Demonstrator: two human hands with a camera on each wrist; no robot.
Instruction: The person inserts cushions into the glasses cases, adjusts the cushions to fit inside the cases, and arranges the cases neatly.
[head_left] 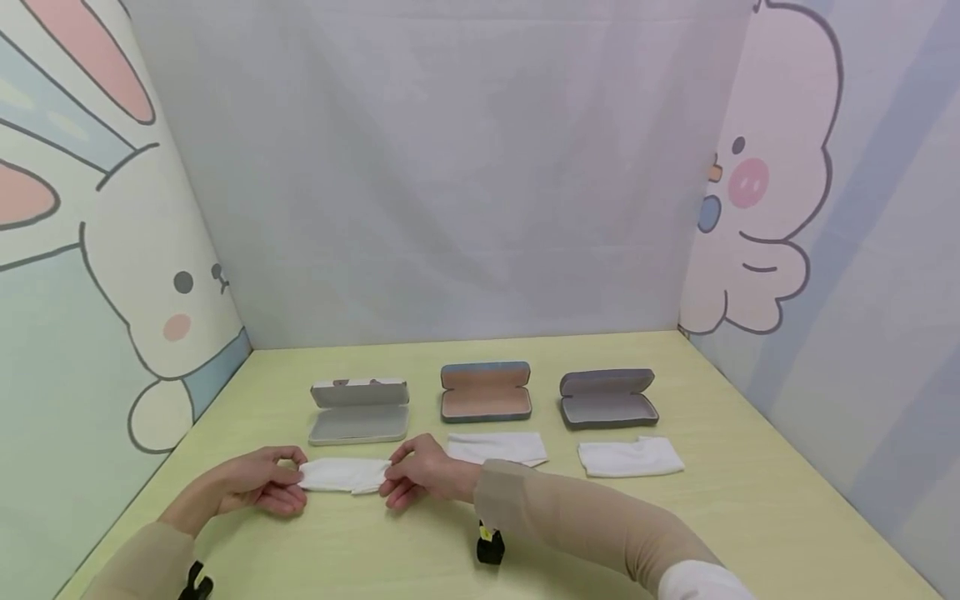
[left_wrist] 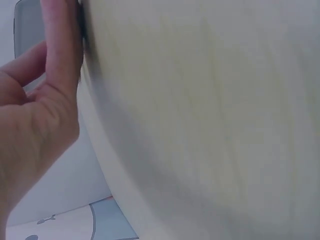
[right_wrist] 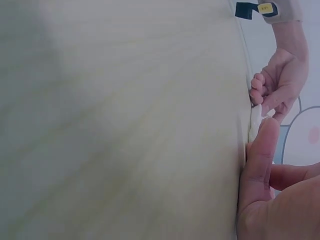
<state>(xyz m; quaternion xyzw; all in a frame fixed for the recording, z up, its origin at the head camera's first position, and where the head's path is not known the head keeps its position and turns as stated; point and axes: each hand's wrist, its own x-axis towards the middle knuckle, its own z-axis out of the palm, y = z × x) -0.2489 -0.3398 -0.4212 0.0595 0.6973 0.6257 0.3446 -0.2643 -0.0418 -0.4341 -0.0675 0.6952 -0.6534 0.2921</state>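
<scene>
A folded white cloth lies lengthwise near the front left of the table, between both hands. My left hand pinches its left end with thumb and fingers, while my right hand pinches the right end. In the right wrist view, a sliver of the cloth shows between the two hands, low along the tabletop. Just behind it stands an opened glasses case with a pale grey lining. The left wrist view shows the left hand at the table surface, its fingertips cut off by the frame.
Two more opened glasses cases stand to the right: a blue one with a salmon lining and a dark grey one. Folded white cloths lie before them, one in the middle, partly behind my right forearm, and one at right.
</scene>
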